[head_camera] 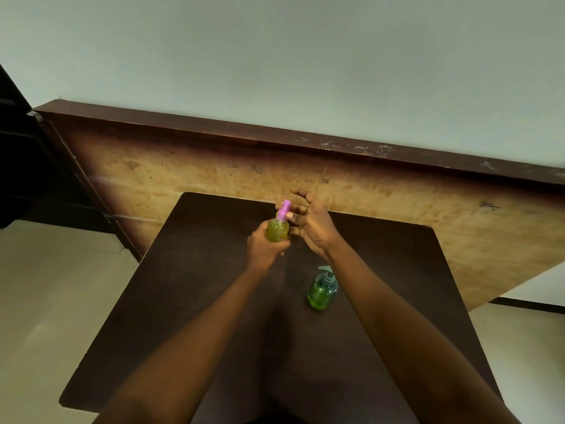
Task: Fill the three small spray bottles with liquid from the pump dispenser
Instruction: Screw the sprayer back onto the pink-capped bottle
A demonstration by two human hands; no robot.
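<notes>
My left hand (265,246) grips a small spray bottle (277,230) filled with yellow-green liquid, held upright above the far part of the dark table (183,301). Its purple spray top (284,210) sits on the neck. My right hand (312,223) is just right of the bottle, thumb and a finger pinching the purple top while the other fingers spread out. The green pump dispenser (321,290) stands on the table nearer to me, under my right forearm. No other spray bottles show.
A large wooden board (397,203) leans against the pale wall behind the table. Dark furniture (24,166) stands at the far left. Pale floor (46,286) lies on both sides of the table.
</notes>
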